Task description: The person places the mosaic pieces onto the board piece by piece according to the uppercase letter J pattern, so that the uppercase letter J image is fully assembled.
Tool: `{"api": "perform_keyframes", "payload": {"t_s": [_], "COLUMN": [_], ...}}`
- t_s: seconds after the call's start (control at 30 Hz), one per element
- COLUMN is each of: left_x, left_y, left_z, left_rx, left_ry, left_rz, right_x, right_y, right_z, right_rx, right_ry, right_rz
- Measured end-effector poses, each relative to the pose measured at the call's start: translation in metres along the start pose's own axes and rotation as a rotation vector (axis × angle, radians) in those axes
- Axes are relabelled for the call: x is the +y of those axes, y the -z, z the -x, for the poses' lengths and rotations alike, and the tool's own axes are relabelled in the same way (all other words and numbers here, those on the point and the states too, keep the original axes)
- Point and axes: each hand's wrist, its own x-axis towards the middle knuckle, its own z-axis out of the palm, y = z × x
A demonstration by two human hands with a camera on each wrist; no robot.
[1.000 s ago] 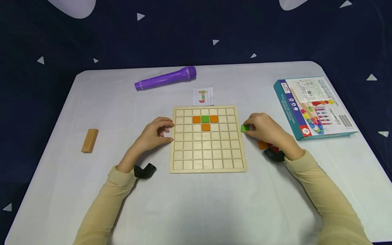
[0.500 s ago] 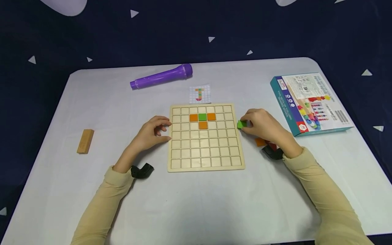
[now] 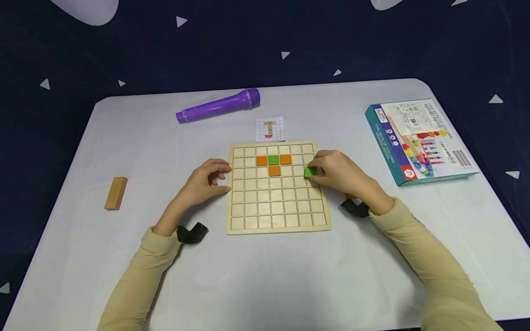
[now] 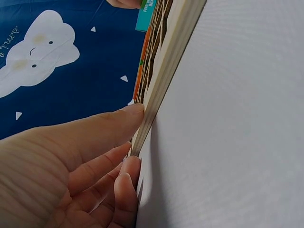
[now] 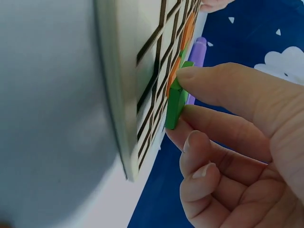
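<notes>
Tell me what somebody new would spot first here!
Probably the purple microphone, lying beyond the grid board on the white table. Next, perhaps, the green tile that the right hand pinches in its fingers over the board's right side, then the colorful box at the table's right.

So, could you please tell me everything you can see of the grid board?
The grid board is flat, square and pale, apparently wooden, with a plain border and brown lines making seven rows of seven cells. It lies on the table. Three orange tiles and a green tile sit in cells towards its far edge. The left hand touches its left edge with the thumb; the right hand pinches a second green tile over its right side.
</notes>
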Motion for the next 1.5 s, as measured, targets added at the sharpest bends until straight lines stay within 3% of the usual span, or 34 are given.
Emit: {"api": "perform_keyframes", "payload": {"t_s": [0.77, 1.13, 1.5], "left_x": [0.001, 0.000, 0.000], "left_y": [0.001, 0.000, 0.000], "left_z": [0.002, 0.001, 0.000], "left_rx": [0.005, 0.004, -0.003], "left_ry": [-0.006, -0.023, -0.006], "left_rz": [-0.009, -0.014, -0.016], "right_x": [-0.033, -0.041, -0.047], "right_y": [-0.015, -0.020, -0.025], "right_z": [-0.025, -0.032, -0.036], "right_rx": [-0.031, -0.068, -0.110], "right_ry": [0.138, 0.163, 0.140], "right_rz": [0.030, 0.032, 0.039]}}
